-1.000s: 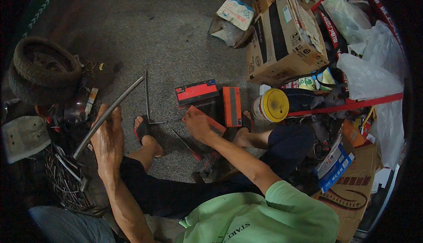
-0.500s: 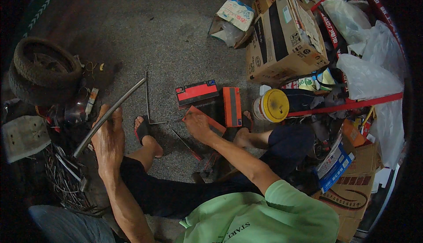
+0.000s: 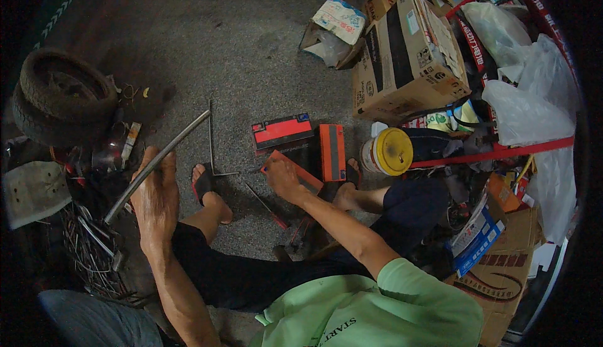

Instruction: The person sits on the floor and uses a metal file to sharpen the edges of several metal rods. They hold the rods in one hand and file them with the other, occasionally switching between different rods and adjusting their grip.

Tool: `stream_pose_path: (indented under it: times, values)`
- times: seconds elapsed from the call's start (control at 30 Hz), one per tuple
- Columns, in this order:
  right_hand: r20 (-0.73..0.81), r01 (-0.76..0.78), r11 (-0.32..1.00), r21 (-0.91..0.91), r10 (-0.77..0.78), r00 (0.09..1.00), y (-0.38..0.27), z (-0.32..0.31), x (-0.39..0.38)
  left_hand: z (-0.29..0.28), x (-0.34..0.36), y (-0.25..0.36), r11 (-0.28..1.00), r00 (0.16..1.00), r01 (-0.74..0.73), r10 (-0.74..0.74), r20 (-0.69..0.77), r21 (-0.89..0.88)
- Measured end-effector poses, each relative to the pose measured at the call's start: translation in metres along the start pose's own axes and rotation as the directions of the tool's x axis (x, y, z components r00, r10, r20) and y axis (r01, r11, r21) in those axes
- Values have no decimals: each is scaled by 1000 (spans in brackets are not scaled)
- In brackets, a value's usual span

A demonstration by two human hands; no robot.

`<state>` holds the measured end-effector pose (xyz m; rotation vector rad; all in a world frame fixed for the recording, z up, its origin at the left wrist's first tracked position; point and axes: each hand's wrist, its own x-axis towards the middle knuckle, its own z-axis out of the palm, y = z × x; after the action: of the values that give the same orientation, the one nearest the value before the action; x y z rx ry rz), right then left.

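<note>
In my left hand (image 3: 157, 199) is a bare metal rod (image 3: 188, 130), slanting up to the right across the fingers. The fingers look bent around it, though part of the grip is hidden. My right hand (image 3: 286, 180) has its fingers drawn together at the near-left corner of a tilted orange-red and black battery (image 3: 304, 179), beside a small blue spot. What they pinch, if anything, cannot be made out. Two similar batteries lie close by: a red-topped one (image 3: 282, 132) just beyond, and an orange-topped one (image 3: 333, 152) to its right.
An L-shaped metal bar (image 3: 211, 136) and a thin screwdriver-like tool (image 3: 267, 205) lie on the floor between my feet. Old tyres (image 3: 66, 95) are stacked at left. A yellow-lidded bucket (image 3: 392, 151), a big cardboard box (image 3: 402, 58) and plastic bags (image 3: 527, 111) crowd the right.
The right hand's fingers have shifted very slightly at the battery's corner. The view has moved a touch; the left hand and rod stay nearly as they were.
</note>
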<state>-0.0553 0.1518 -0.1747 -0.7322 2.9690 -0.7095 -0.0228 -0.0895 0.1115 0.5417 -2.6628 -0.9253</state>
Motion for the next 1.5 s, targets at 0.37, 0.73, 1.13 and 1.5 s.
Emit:
stream_pose_path:
  times: [0.37, 0.73, 1.13, 1.5]
  values:
    - [252, -265, 949, 173, 218, 943, -1, -33, 8, 0, 1, 6, 999, 999, -28, 28, -20, -18]
    - [155, -196, 961, 196, 167, 974, 2, -40, 9, 1, 1, 2, 1000, 1000, -28, 28, -13, -12]
    - [174, -45, 999, 7, 43, 984, 2, -16, 7, 2, -1, -5, 998, 998, -60, 59, -23, -28]
    - [200, -9, 975, -223, 55, 978, -14, -26, 10, 0, -1, -1, 999, 1000, -2, 2, 8, 32]
